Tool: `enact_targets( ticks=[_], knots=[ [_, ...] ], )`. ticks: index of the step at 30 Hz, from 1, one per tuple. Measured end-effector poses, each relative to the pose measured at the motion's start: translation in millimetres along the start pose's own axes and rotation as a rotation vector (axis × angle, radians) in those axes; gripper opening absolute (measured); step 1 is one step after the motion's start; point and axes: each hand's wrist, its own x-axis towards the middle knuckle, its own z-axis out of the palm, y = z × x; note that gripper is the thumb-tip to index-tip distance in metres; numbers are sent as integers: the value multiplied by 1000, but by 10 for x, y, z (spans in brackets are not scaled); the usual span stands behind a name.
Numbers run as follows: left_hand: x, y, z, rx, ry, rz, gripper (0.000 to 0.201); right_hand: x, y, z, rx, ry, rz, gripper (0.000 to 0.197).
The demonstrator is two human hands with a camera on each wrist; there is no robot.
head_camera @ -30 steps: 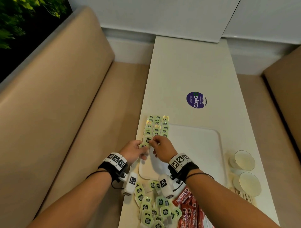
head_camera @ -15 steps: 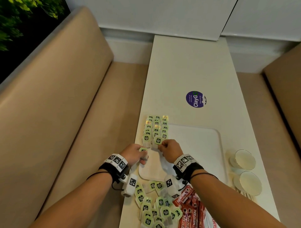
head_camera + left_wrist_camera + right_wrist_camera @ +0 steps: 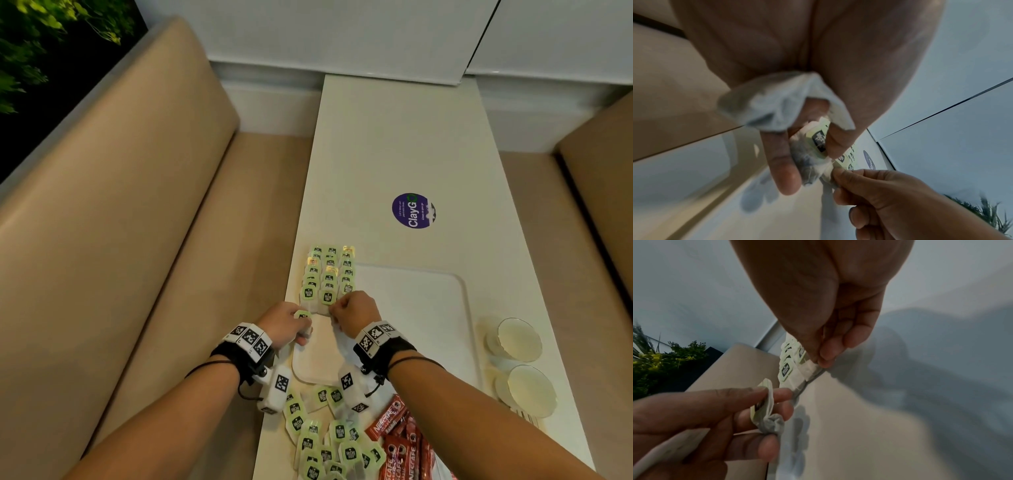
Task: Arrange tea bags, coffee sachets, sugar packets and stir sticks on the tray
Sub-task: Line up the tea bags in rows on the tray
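Observation:
A white tray [image 3: 414, 308] lies on the table. Three columns of green-tagged tea bags [image 3: 329, 270] run along its far left part. My left hand [image 3: 298, 325] grips a small bunch of tea bags [image 3: 815, 144] over the tray's left edge, one green tag [image 3: 302, 314] showing on top. My right hand [image 3: 335, 312] pinches the near edge of a tea bag [image 3: 807, 369] at the near end of the columns. The two hands sit close together. In the right wrist view my left hand [image 3: 719, 415] holds a crumpled tea bag [image 3: 766, 415].
A loose pile of tea bags [image 3: 325, 442] and red coffee sachets [image 3: 400, 442] lies at the table's near end. Two paper cups [image 3: 518, 339] [image 3: 531, 390] stand right of the tray. A purple sticker [image 3: 413, 210] is farther along. Padded benches flank the narrow table.
Both hands have drawn back toward me along the tea bag columns. My right hand has shifted right, and more bags now lie at the columns' near end.

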Motion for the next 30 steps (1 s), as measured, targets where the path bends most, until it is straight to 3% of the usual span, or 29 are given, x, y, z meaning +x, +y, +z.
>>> enact_targets(
  ticks=[3,6,9,14,20,23,27,30],
  knots=[
    [-23,47,10,34,2,-6,29,16,31,10,15,9,7,30],
    [-22,54,23,57,24,1,23,-18,34,1,17,44,5,16],
    [-23,29,25,64,49,40,22,-83,40,4,65,92,-46,17],
    [-20,36,17,149,92,91,31,-263,-5,52,203,-68,-219,24],
    [-123,154,122,145,92,137,5,-274,13,64,194,-62,-262,28],
    [-135,157,140,136,112,146,22,-278,19,42,234,-32,-250,30],
    [-118,161,140,80,130,144,16,-313,67,5,97,-136,-246,34],
    [-102,127,150,85,97,129,16,-284,125,-57,61,-115,-253,31]
  ],
)
